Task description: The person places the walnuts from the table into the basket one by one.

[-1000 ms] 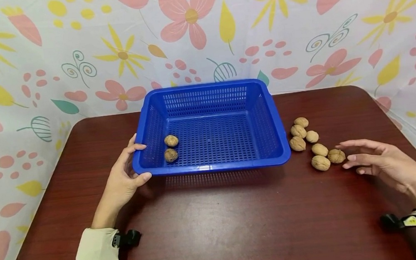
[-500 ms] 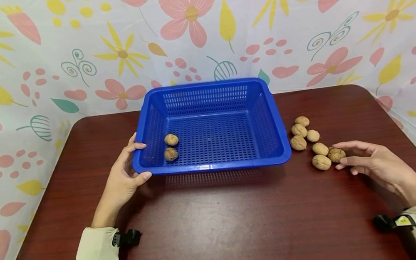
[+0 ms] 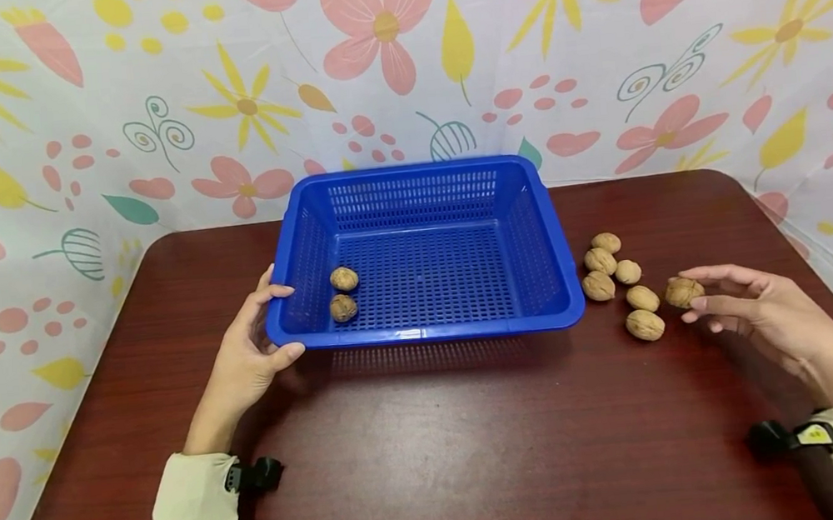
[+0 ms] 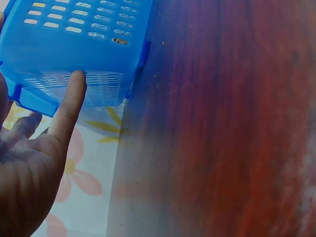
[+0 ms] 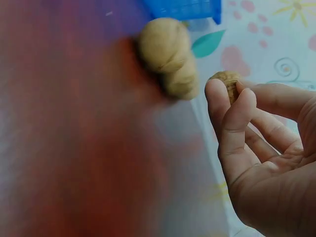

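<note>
My left hand (image 3: 245,343) grips the left rim of a blue plastic basket (image 3: 423,333), one finger over the rim and the thumb at the near corner. The left wrist view has its fingers against the slotted outer wall (image 4: 49,54). Two walnuts lie inside the basket at the left, the upper walnut (image 3: 344,279) just beyond the lower walnut (image 3: 342,307). At the right, my right hand (image 3: 772,318) pinches a walnut (image 3: 683,293) between thumb and fingertips. That walnut is partly hidden by the fingers in the right wrist view.
Several loose walnuts (image 3: 600,285) lie on the dark red-brown table (image 3: 435,451) just right of the basket, the nearest walnut (image 3: 644,325) toward the front. A flower-printed cloth (image 3: 403,119) hangs along the back and sides of the table.
My right hand has closed its fingertips on the rightmost walnut and drawn it up and to the right, apart from its neighbours. The left hand and basket have stayed put.
</note>
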`<state>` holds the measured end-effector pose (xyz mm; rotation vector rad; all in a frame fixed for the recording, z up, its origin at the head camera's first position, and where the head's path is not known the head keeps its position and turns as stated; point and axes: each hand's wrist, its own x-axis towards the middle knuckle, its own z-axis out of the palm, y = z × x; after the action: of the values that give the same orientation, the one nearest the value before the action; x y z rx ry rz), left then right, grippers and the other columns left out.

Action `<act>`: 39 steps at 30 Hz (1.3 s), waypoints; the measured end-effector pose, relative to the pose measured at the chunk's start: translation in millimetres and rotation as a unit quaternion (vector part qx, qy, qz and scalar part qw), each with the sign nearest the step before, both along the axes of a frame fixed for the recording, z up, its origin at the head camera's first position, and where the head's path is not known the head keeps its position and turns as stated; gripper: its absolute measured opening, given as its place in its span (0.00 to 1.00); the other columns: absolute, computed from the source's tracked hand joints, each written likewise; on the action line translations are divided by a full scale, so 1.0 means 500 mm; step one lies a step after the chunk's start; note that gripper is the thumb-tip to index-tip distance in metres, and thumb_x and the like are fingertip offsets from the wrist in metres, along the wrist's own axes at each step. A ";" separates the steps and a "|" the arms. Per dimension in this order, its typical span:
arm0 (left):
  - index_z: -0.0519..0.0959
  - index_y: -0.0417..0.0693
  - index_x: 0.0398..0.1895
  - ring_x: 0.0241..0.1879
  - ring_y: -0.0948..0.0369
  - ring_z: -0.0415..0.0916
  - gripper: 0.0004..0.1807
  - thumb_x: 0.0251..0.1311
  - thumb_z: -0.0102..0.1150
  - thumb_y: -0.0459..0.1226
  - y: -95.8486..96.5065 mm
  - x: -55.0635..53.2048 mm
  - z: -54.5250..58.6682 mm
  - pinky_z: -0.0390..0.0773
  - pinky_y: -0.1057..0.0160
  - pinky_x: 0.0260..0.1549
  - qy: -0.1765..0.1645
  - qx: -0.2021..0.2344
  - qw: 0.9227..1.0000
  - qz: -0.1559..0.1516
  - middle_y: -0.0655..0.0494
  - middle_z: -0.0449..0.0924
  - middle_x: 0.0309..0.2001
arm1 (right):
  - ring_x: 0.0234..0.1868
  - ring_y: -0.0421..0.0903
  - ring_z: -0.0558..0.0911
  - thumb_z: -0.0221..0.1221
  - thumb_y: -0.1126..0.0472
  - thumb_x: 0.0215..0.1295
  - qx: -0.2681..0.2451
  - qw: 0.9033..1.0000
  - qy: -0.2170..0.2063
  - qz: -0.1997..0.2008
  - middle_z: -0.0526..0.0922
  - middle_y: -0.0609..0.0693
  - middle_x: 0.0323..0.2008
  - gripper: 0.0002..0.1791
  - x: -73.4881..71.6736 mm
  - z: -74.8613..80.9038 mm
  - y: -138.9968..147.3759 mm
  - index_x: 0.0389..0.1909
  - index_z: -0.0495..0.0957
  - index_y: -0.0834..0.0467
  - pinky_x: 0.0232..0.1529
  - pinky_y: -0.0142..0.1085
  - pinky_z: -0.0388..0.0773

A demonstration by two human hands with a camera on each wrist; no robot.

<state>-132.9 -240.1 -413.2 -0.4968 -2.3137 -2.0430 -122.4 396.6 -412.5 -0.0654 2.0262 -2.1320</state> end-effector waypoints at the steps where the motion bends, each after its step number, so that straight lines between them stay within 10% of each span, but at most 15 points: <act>1: 0.68 0.42 0.70 0.69 0.59 0.67 0.34 0.62 0.67 0.23 0.000 0.000 0.000 0.82 0.71 0.52 0.000 -0.001 1.000 0.001 0.55 0.43 0.86 | 0.39 0.44 0.91 0.52 0.80 0.73 0.003 1.000 0.005 -0.009 0.91 0.45 0.48 0.23 -0.003 0.008 -0.004 0.63 0.81 0.60 0.31 0.30 0.82; 17: 0.66 0.39 0.72 0.73 0.36 0.60 0.35 0.63 0.68 0.25 -0.002 -0.001 -0.008 0.83 0.71 0.51 -0.001 -0.020 1.000 0.004 0.57 0.43 0.86 | 0.40 0.50 0.91 0.53 0.79 0.73 -0.049 0.995 0.069 0.056 0.90 0.51 0.51 0.21 -0.112 0.180 -0.184 0.62 0.80 0.65 0.44 0.35 0.87; 24: 0.66 0.40 0.71 0.72 0.50 0.65 0.35 0.63 0.68 0.25 -0.004 -0.001 -0.005 0.83 0.71 0.51 0.000 -0.023 1.000 0.006 0.57 0.43 0.86 | 0.41 0.50 0.91 0.56 0.75 0.74 -0.041 0.991 0.068 0.111 0.88 0.52 0.45 0.18 -0.169 0.247 -0.297 0.60 0.82 0.61 0.45 0.36 0.87; 39: 0.67 0.40 0.71 0.72 0.52 0.65 0.35 0.62 0.68 0.24 -0.002 -0.002 -0.006 0.83 0.71 0.50 0.005 -0.021 1.000 0.005 0.56 0.43 0.86 | 0.40 0.52 0.90 0.58 0.74 0.72 -0.012 0.989 0.030 0.148 0.88 0.54 0.47 0.21 -0.298 0.239 -0.535 0.64 0.76 0.68 0.44 0.36 0.87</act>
<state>-133.9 -241.3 -416.2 -0.4943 -2.3526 -1.9882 -271.6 129.3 -292.8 -0.4108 1.8847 -1.9891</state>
